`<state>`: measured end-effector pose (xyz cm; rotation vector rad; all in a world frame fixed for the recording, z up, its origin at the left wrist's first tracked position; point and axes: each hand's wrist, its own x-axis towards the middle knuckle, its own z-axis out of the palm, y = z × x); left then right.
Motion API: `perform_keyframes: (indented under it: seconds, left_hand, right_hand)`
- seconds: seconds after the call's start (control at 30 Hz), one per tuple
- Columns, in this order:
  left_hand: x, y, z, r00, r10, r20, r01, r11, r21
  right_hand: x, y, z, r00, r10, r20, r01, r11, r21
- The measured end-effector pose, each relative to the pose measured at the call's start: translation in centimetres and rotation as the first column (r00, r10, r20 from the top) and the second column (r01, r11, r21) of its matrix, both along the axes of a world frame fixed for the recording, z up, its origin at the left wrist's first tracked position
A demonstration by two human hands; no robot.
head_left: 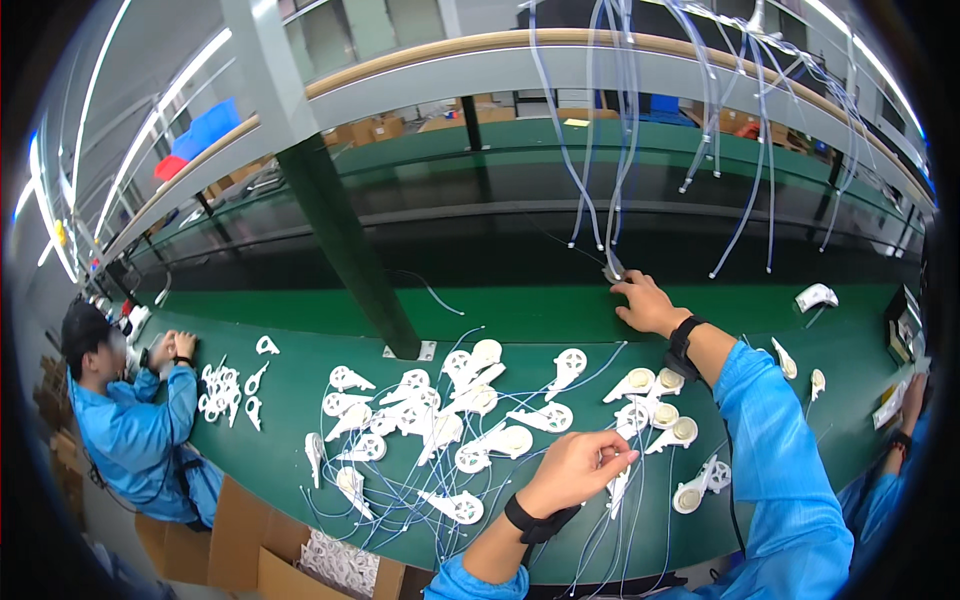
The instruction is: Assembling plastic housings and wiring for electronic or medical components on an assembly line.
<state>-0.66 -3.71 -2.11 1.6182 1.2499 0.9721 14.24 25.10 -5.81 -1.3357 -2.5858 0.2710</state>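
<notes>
My left hand [580, 470] is over the near right part of the green table, fingers curled with thumb and forefinger close together. Whatever they pinch is too small to make out; a white plastic part with a thin cable [618, 490] lies just beneath. My right hand [650, 303] reaches far forward, fingers bent at a small grey piece [612, 268] by the dark belt's edge. Right there a hanging blue-white cable [630, 150] ends, and the fingertips partly hide the contact. Several white round parts with tapered arms [440, 430] and trailing cables cover the table between and left of my hands.
A dark green post [345, 240] rises from the table [270, 310] at centre left. Behind runs a black belt [450, 245] under a rail [480, 75] hung with cables. A co-worker [140, 410] sits at left; another's arm [900, 440] shows at right. A carton [235, 530] stands below.
</notes>
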Motion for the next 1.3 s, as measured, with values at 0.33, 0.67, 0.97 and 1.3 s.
perform_keyframes:
  seconds: [0.33, 0.67, 0.97, 1.3]
  left_hand:
    - [-0.2, 0.4, -0.8, 0.999, 0.009, -0.049, -0.005, 0.997, 0.077]
    - [-0.1, 0.1, -1.3, 0.998, 0.049, -0.05, -0.042, 0.99, 0.136]
    - [0.2, 0.0, -2.0, 0.996, 0.09, -0.002, -0.087, 0.962, 0.259]
    - [0.4, 0.3, -2.2, 0.996, 0.085, 0.032, -0.091, 0.963, 0.252]
  right_hand:
    - [1.0, 4.6, -3.6, 0.992, -0.129, -0.004, 0.128, 0.986, 0.104]
    - [3.4, 1.5, -0.4, 0.984, -0.141, 0.111, 0.109, 0.96, 0.256]
    - [5.2, 0.9, -0.5, 0.96, -0.259, 0.102, 0.222, 0.933, 0.284]
    - [10.9, 2.2, -2.1, 0.973, -0.229, 0.03, 0.214, 0.942, 0.26]
